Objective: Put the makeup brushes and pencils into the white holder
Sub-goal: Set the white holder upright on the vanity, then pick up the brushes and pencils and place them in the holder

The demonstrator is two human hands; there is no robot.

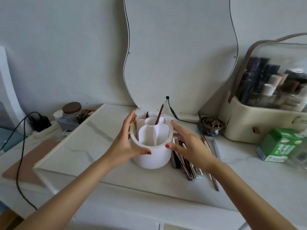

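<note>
— On the marble tabletop (93,146), right in front of the wavy mirror (179,55), what stands between the two hands?

— The white holder (152,159), upright, with curved inner dividers and a small round tube in its middle. A brown-handled brush (159,114) leans in that central tube, and a spoolie brush (147,114) pokes up at the back rim.

— And the hands?

— The left hand (126,143) cups the holder's left side, fingers straight and raised along the wall, thumb laid across the front below the rim. The right hand (186,143) is at the right side, fingers spread and relaxed, thumb tip touching the rim at the front. Neither hand pinches a brush. Whether the right fingers touch the wall I cannot tell.

— Where are the remaining pieces?

— A heap of makeup brushes and pencils (187,165) lies flat on the tabletop just beside the holder, on its right, partly under the right hand.

— Anything else around?

— A dark round burner (211,126) sits near the mirror's foot, a cream organiser case (249,123) with a clear lid stands far right, a green box (280,145) is in front of it, and a brown-lidded jar (72,110) stands at the left.
</note>
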